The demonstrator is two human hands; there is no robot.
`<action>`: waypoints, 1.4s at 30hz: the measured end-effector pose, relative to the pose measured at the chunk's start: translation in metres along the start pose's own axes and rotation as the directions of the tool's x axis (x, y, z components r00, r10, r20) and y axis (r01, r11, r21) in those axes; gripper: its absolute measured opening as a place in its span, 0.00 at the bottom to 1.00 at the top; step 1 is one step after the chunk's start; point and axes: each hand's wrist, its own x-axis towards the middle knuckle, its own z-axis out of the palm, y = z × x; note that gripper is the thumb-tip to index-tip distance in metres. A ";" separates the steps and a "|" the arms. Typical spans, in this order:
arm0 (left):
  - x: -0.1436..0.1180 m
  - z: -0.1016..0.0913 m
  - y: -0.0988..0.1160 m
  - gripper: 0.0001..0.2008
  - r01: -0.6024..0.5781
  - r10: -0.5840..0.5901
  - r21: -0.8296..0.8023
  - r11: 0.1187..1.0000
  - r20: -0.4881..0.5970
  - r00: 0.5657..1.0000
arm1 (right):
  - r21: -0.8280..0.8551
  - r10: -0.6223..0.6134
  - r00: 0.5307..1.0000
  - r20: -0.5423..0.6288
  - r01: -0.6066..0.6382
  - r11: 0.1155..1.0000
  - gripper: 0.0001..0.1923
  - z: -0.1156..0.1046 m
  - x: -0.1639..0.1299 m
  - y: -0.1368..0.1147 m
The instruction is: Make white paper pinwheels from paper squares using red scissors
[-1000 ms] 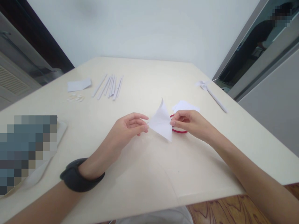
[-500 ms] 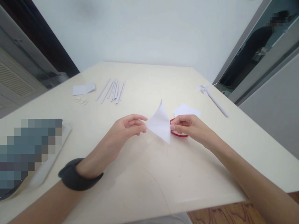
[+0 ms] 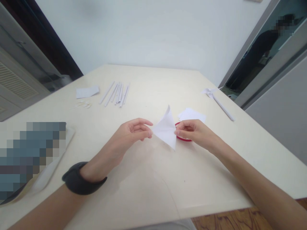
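My left hand [image 3: 130, 132] and right hand [image 3: 192, 131] each pinch one corner of the folded white paper [image 3: 166, 129] above the table [image 3: 153, 179].

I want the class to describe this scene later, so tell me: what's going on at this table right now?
A person sits at a cream table, holding a folded white paper just above it. The left hand pinches one corner and the right hand pinches the opposite one. A red ring lies under the right hand, next to a stack of white sheets. Farther back lie rolled paper sticks, and a finished paper pinwheel at the right.
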 end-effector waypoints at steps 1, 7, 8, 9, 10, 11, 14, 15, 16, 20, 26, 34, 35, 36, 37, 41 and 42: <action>0.000 0.000 0.000 0.11 0.001 -0.001 0.005 1.000 -0.002 1.000 | -0.011 -0.002 1.000 -0.001 0.002 1.000 0.12 0.000 0.000 0.000; 0.000 0.000 0.001 0.10 0.000 0.000 -0.011 1.000 0.008 1.000 | -0.005 0.006 1.000 -0.006 -0.006 1.000 0.12 0.000 0.001 0.000; 0.000 0.000 0.001 0.10 -0.002 0.002 -0.014 1.000 0.008 1.000 | 0.007 0.011 1.000 -0.003 -0.011 1.000 0.12 0.000 0.000 0.000; 0.000 -0.001 0.001 0.10 -0.002 0.002 -0.014 1.000 0.008 1.000 | 0.017 0.013 1.000 0.005 -0.013 1.000 0.12 0.000 0.000 0.000; 0.000 -0.001 0.001 0.10 -0.002 0.002 -0.010 1.000 0.010 1.000 | 0.023 0.013 1.000 0.016 -0.014 1.000 0.13 -0.001 0.000 -0.001; 0.001 -0.002 0.001 0.10 -0.002 0.003 -0.005 1.000 0.011 1.000 | 0.024 0.011 1.000 0.027 -0.012 1.000 0.13 -0.001 0.000 -0.001; 0.001 -0.003 0.000 0.10 -0.008 0.008 0.006 1.000 0.009 1.000 | 0.009 0.010 0.999 0.044 -0.010 1.000 0.13 -0.001 0.000 -0.001; 0.001 -0.003 0.000 0.10 -0.008 0.008 0.006 1.000 0.010 1.000 | 0.004 0.011 0.999 0.043 -0.011 1.000 0.13 -0.001 0.001 -0.001; 0.001 -0.003 -0.001 0.10 -0.007 0.007 0.005 1.000 0.011 1.000 | 0.001 0.010 0.999 0.042 -0.010 1.000 0.13 -0.001 0.001 -0.001; 0.002 -0.003 -0.002 0.10 -0.005 0.005 -0.003 1.000 0.017 1.000 | 0.009 0.007 0.999 0.044 -0.008 1.000 0.11 0.000 0.000 0.000; 0.002 -0.003 -0.002 0.09 -0.001 0.001 -0.013 1.000 0.025 1.000 | -0.012 0.011 0.998 0.066 -0.010 1.000 0.14 -0.001 -0.003 -0.002; 0.001 -0.006 -0.001 0.09 -0.010 0.010 0.013 1.000 0.015 1.000 | 0.019 0.015 0.995 0.096 -0.017 1.000 0.14 0.001 -0.002 -0.004; 0.000 -0.006 0.000 0.10 -0.011 0.010 0.016 1.000 0.013 1.000 | 0.019 0.009 0.995 0.096 -0.011 1.000 0.15 0.001 -0.002 -0.004; 0.000 -0.006 0.000 0.10 -0.009 0.009 0.017 1.000 0.014 1.000 | 0.020 0.005 0.996 0.094 -0.007 1.000 0.15 0.002 -0.001 -0.003; 0.000 -0.006 0.000 0.10 -0.009 0.009 0.016 1.000 0.014 1.000 | 0.022 0.003 0.996 0.091 -0.005 1.000 0.15 0.002 -0.001 -0.003; 0.001 -0.007 -0.002 0.10 -0.012 0.012 -0.005 1.000 0.022 1.000 | 0.018 0.014 0.997 0.075 -0.015 1.000 0.13 0.002 0.000 -0.001; 0.002 -0.007 -0.003 0.10 -0.014 0.014 -0.011 1.000 0.025 1.000 | 0.011 0.014 0.997 0.071 -0.015 1.000 0.13 0.003 0.000 0.000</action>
